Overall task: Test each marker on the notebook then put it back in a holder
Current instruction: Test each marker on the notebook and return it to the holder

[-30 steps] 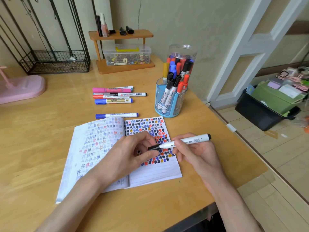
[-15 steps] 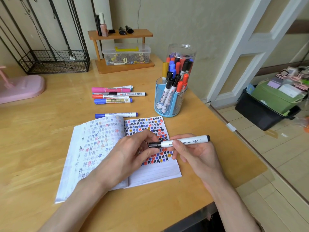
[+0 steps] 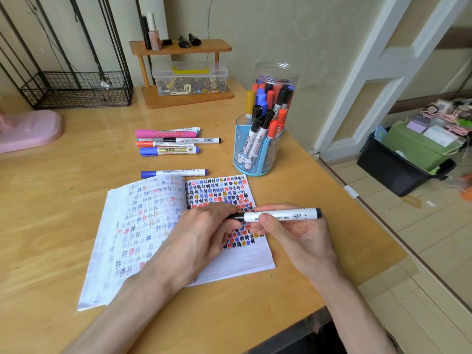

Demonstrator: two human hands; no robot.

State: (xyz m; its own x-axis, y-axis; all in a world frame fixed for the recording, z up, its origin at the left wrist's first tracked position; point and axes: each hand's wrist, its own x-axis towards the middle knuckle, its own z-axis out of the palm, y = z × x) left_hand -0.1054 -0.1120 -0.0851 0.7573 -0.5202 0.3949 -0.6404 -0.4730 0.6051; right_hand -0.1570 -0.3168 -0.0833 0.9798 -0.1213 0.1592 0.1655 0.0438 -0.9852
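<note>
Most of the near table (image 3: 63, 226) is covered by the open notebook (image 3: 143, 226). Its pages are thin and floppy and the right one is packed with colour scribbles, so I'd guess it slides or creases if you lean on it sideways. Just past it is the blue holder (image 3: 255, 159), light plastic and crowded with upright markers, so probably tippy. A clear jar (image 3: 274, 75) with more markers stands right behind it.

The marker (image 3: 281, 215) in play is held level over the right page. It looks light and stiff with a smooth white barrel, best gripped mid-barrel. That's exactly where the right hand (image 3: 293, 236) has it, fingers and thumb wrapped round. The left hand (image 3: 201, 241) lies over the page, fingers pinching the black cap (image 3: 236, 216). I can't honestly tell if the cap is fully seated, since the fingers hide the joint.

Other stuff: a wooden shelf (image 3: 184, 72) and a wire basket (image 3: 76, 90) sit at the back, well apart. A bunch of loose markers (image 3: 168, 143) lies further back than the notebook, with one blue marker (image 3: 173, 172) just beside its top edge. I'd say only the caps sticking out of the holder get in the way.
</note>
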